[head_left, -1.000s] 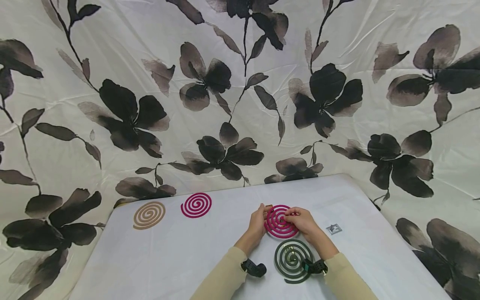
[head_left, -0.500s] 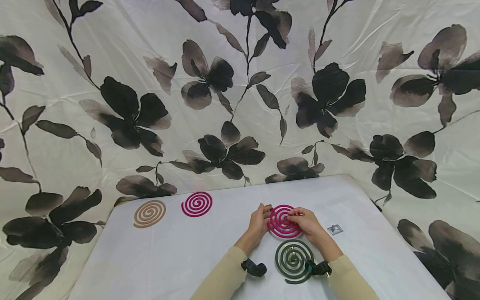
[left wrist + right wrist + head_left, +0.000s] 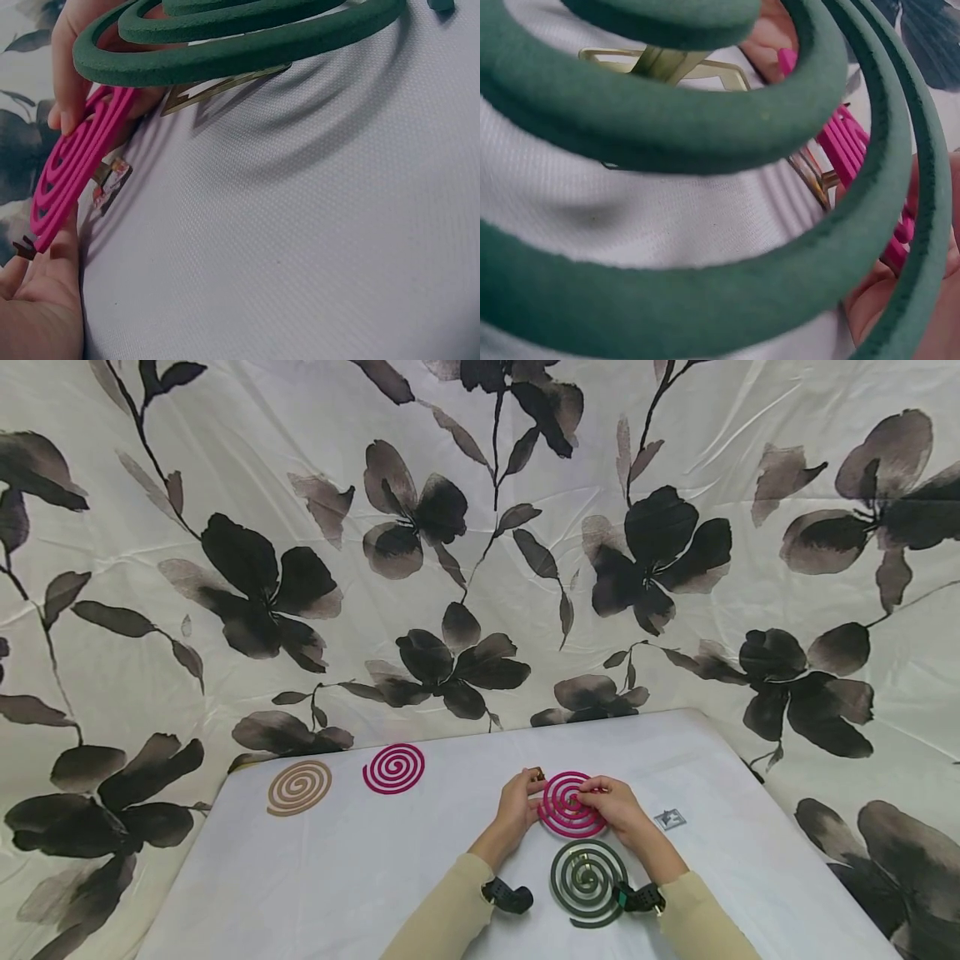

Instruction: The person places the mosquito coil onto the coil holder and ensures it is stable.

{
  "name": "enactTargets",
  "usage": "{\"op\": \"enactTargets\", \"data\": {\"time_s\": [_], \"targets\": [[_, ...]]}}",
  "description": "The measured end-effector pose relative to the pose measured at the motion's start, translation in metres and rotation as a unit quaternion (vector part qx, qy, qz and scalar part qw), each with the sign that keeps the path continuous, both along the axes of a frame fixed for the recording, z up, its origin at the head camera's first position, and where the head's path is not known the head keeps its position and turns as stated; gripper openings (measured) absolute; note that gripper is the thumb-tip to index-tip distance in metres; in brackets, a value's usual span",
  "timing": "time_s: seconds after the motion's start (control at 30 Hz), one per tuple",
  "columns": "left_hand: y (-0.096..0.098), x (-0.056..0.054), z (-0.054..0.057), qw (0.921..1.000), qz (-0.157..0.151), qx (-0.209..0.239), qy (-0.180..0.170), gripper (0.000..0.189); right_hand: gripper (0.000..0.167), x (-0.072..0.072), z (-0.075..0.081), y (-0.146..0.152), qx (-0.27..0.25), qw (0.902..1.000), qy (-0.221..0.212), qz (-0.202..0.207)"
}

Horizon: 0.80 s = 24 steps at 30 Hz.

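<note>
In the head view my right hand [image 3: 613, 802] pinches a pink spiral mosquito coil [image 3: 561, 827] near its middle, tilted above the table. My left hand [image 3: 514, 803] is at the coil's left edge, with a small brown metal piece [image 3: 538, 773] at its fingertips. The left wrist view shows this dark piece [image 3: 24, 247] beside the fingers, and a metal coil stand [image 3: 112, 184] behind the pink coil [image 3: 82, 165]. Closer to the body, a dark green mosquito coil [image 3: 555, 893] is raised on a gold-coloured stand [image 3: 739, 75]. It hides much of the right wrist view.
A tan coil [image 3: 276, 802] and another pink coil [image 3: 394, 768] lie on the far left of the white table [image 3: 315, 877]. A small silver metal stand [image 3: 670, 819] lies to the right. Behind the table hangs a floral cloth [image 3: 540, 610].
The held pink coil and my right hand have shifted slightly right. My left hand has barely moved, while the brown piece at its fingertips has turned. The green coil stays put.
</note>
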<state>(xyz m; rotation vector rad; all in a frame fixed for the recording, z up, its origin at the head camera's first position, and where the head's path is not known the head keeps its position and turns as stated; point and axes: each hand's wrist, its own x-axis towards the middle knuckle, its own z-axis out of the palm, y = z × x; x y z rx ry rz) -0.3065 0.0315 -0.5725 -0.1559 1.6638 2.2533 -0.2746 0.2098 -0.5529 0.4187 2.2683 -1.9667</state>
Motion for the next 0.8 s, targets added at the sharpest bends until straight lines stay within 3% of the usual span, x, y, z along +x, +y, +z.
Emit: {"op": "enactTargets", "data": {"time_s": [0.3,0.43,0.8], "targets": [[-0.0025,0.0028,0.0048,0.9999,-0.001,0.010,0.004,0.048,0.002,-0.0003,-0.0003,-0.0021,0.013,0.9998,0.013,0.001],[-0.0045,0.0025,0.0004,0.9999,-0.008,0.001,0.011,0.049,0.008,0.0003,-0.0002,-0.0023,0.012,0.9999,0.011,0.001],[-0.0096,0.0069,0.0021,0.9999,-0.001,-0.006,0.011,0.048,0.014,0.0036,0.0001,0.0012,0.015,0.9999,0.008,0.000]]}}
